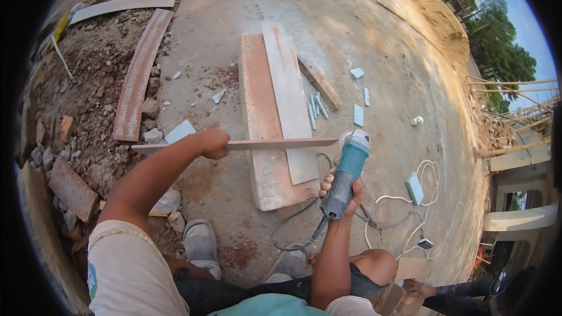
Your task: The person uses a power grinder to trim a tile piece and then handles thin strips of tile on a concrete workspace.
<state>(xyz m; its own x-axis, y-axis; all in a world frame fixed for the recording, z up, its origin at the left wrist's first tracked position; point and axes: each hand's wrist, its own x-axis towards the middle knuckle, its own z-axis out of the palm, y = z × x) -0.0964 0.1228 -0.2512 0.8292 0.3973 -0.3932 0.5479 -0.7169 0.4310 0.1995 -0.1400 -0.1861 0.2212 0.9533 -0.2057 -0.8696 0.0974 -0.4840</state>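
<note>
My left hand (213,143) is closed round a long narrow tile strip (269,144), which lies crosswise above a stone block (263,178). My right hand (353,199) grips a teal and black angle grinder (346,172) by its body. The grinder's disc, under a pale guard (355,136), is at the strip's right end; whether they touch I cannot tell. Lengthwise on the block rests a long pale tile plank (287,99). The grinder's cord (281,229) loops on the ground between the block and my shoes.
Small light-blue cut pieces (358,115) lie right of the block, near a short bar (319,83). Rubble (99,93) and a long reddish tile plank (140,79) are at left. White cable (436,178) coils around a bluish block (414,188). Another person's hand (422,291) shows at lower right.
</note>
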